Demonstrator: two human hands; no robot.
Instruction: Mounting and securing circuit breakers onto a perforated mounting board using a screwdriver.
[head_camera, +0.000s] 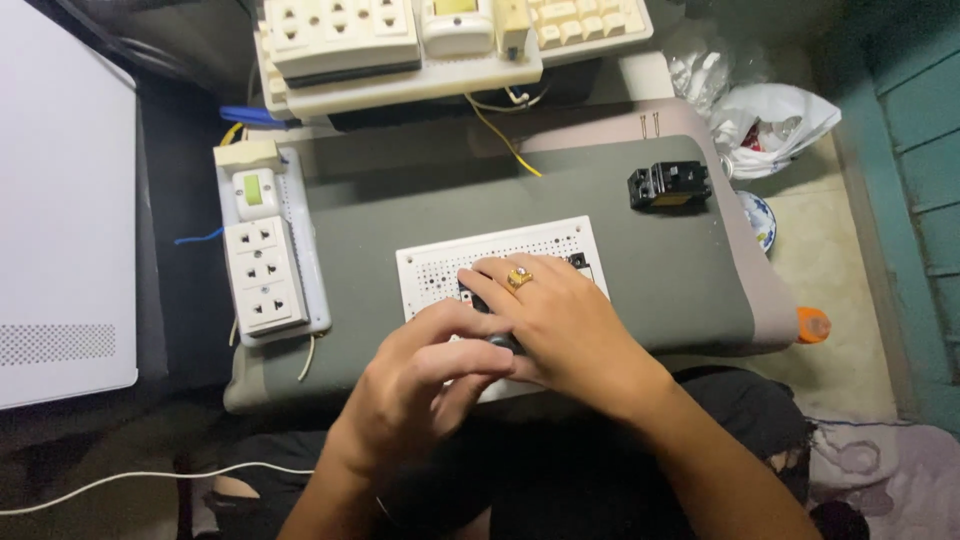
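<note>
Both hands work over a white rectangular perforated plastic board (500, 250), which lies flat on a grey-green padded work surface (400, 200) across the person's lap. The right hand (560, 320), with a gold ring (518, 277) on one finger, rests palm-down on the board, its fingers spread over a small black component (578, 261) seated near the board's upper right. The left hand (425, 375) meets it from below, fingers curled round a dark rounded object (500, 342) pressed between the two hands; what that object is cannot be told, as the hands cover most of it. The hands are together and touching.

Judged from this position, the step in hand is seating or fastening a part on the board. The next move calls for steady downward pressure and a grip that keeps the board from sliding on the pad.

Nearby: a white multi-socket outlet block (265, 275) at the pad's left edge, a black circuit breaker (668, 186) well apart at upper right, and a yellow wire (505, 140) running toward the cream-coloured panel of sockets and switches (400, 50) beyond
</note>
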